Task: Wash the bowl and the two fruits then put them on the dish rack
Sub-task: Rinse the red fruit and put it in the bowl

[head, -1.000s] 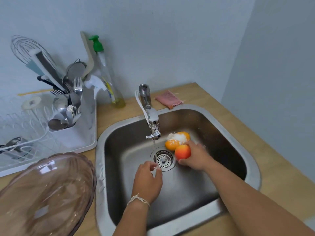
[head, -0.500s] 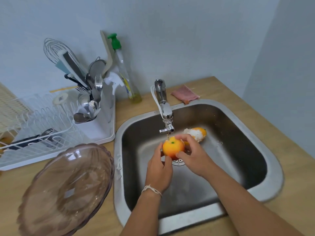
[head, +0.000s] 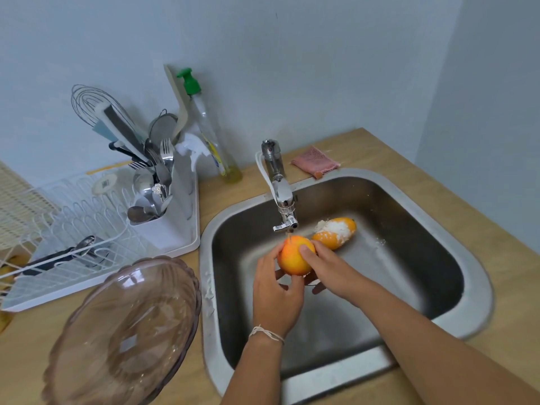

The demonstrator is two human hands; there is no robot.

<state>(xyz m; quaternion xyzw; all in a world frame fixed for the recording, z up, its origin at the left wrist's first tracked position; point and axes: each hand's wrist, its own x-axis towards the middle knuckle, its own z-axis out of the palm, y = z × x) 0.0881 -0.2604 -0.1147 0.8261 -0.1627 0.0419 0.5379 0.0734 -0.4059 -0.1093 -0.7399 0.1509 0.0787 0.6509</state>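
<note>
A second earlier the right hand point(head: 327, 267) alone had held the round fruit point(head: 295, 255) low over the drain, with the left hand point(head: 276, 290) beside it and holding nothing. By this moment both hands had closed around that fruit and lifted it right under the tap point(head: 285, 211), near the middle of the frame: left fingers curled around its left side, right thumb pressed across its top. A thin stream seemed to hit the top of the fruit, though it was hard to make out. That suggested the rinse of the first fruit had properly begun, with most of the task left to do.

The second fruit point(head: 336, 232) lay on the sink point(head: 473, 285) floor just right of the tap, apart from the hands and still coated in white residue, so it needed washing. The bowl point(head: 122, 334), clear and pinkish, sat on the bench point(head: 380, 153) at the lower left, just beside the sink rim, showing a few white flecks; it looked unwashed too.

The dish rack point(head: 73, 229) stood at the left of the frame, with a cutlery holder point(head: 169, 200) packed with utensils at its right end and a dark-handled tool lying across its wires. A soap bottle point(head: 210, 135) and a pink cloth point(head: 315, 163) stood behind the sink. The bowl sat between sink and rack, so carrying the fruit across would probably mean passing over it.
</note>
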